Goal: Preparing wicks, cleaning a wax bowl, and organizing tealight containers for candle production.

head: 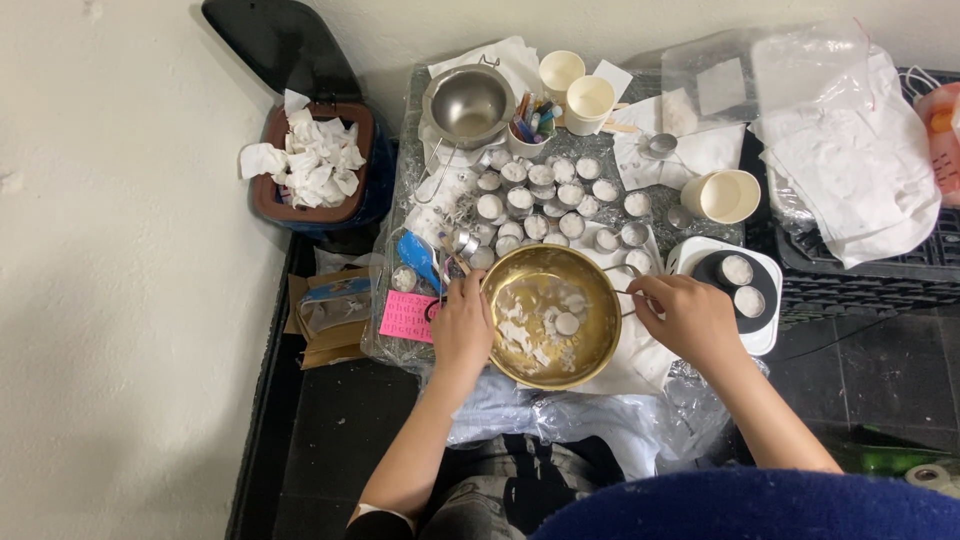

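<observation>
A brass-coloured metal bowl (600, 330) sits in front of me, holding white wax bits and one small round tealight. My left hand (462, 325) grips the bowl's left rim, with a thin stick poking out above its fingers. On the bowl's right side, my right hand (688, 315) closes on a thin metal handle or tool at the rim; I cannot tell exactly which. Just behind the bowl stand several small tealight cups (545, 195) filled with white wax.
A steel pot (468, 105) and three paper cups (588, 100) stand at the back. A white scale (765, 330) with two tealights lies to the right, beside a black crate (880, 270) with plastic bags. A bin of tissues (310, 160) is on the left, a pink note (408, 315) near it.
</observation>
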